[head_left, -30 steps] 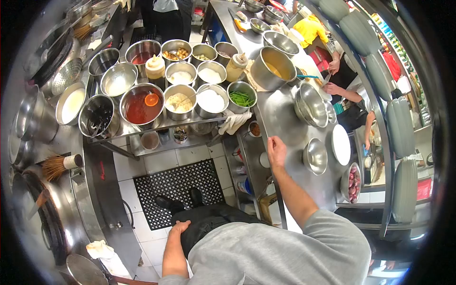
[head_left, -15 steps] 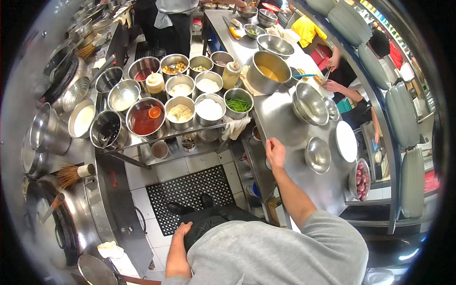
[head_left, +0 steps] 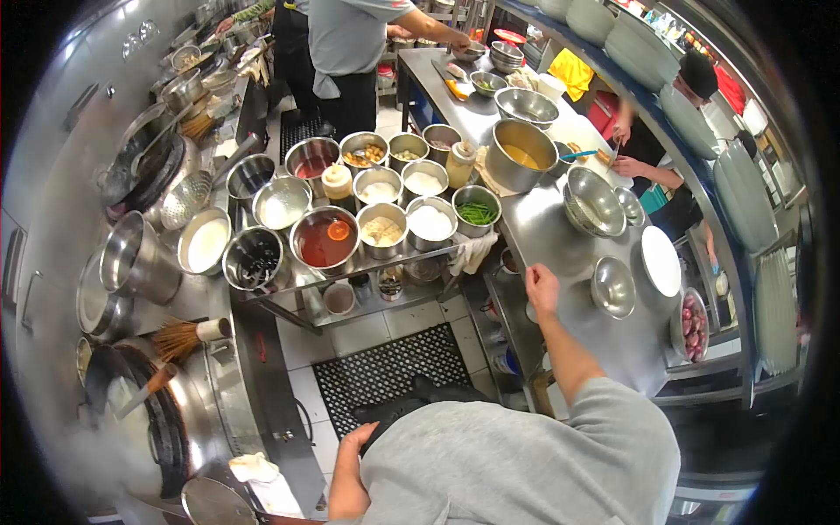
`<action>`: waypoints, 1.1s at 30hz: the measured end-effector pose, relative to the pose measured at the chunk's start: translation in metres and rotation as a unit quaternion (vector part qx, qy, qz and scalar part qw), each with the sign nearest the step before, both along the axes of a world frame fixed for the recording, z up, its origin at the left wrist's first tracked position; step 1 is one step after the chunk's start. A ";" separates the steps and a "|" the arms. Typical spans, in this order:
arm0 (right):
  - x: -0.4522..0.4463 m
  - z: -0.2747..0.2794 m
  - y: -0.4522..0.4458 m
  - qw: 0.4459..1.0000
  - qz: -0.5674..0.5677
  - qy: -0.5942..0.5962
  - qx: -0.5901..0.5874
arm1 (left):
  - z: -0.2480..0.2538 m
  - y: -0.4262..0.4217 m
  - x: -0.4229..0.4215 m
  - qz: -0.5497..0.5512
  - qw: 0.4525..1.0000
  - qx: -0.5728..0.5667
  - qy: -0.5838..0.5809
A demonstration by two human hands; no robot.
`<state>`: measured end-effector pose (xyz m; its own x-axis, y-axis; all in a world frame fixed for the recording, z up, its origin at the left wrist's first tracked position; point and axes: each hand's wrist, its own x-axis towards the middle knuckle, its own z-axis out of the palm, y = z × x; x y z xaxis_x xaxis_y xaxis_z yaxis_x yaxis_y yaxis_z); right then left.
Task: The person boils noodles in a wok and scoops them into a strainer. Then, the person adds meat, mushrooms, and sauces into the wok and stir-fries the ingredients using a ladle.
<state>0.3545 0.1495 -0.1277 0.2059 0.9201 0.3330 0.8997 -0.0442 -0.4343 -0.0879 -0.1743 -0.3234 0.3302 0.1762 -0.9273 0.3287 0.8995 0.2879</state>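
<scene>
My right hand (head_left: 542, 284) is closed in a loose fist at the near edge of the steel worktable (head_left: 569, 346), left of a small steel bowl (head_left: 612, 287). Nothing shows sticking out of it; its palm side is hidden. Low at my side, my left hand (head_left: 357, 437) lies against my dark trousers with its fingers stretched out, partly hidden, and no object shows in it. Ahead stand several steel pots on a rack, among them one of red liquid (head_left: 319, 249) with an orange slice, one of white powder (head_left: 430, 223) and one of cut green vegetables (head_left: 476, 213).
A large pot of yellowish liquid (head_left: 523, 156), a colander (head_left: 593, 201), a white plate (head_left: 661, 261) and a bowl of red onions (head_left: 691, 325) stand on the worktable. Left is a steaming wok (head_left: 140, 437) with a bamboo brush (head_left: 179, 339). Another person (head_left: 354, 39) stands ahead.
The view has swung left and up, so the rack and worktable appear further right and lower. The person ahead shows more fully. Steam has appeared over the wok. My hands keep similar poses.
</scene>
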 end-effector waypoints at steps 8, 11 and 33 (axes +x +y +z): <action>-0.177 0.031 -0.066 0.949 0.229 0.204 -0.067 | 0.068 0.038 -0.062 -0.024 0.997 -0.025 0.063; -0.269 0.018 -0.081 0.849 0.489 0.163 -0.118 | 0.106 0.053 -0.072 -0.047 0.998 -0.003 0.031; -0.733 0.225 -0.026 0.490 0.853 0.097 -0.153 | 0.026 -0.137 -0.017 0.536 0.824 0.051 0.175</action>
<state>-0.3788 0.1231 0.0970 -0.9486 -0.1912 0.2522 -0.3161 0.6103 -0.7263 -0.1048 -0.3110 -0.2974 -0.3498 0.2757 -0.8953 -0.5607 0.7040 0.4359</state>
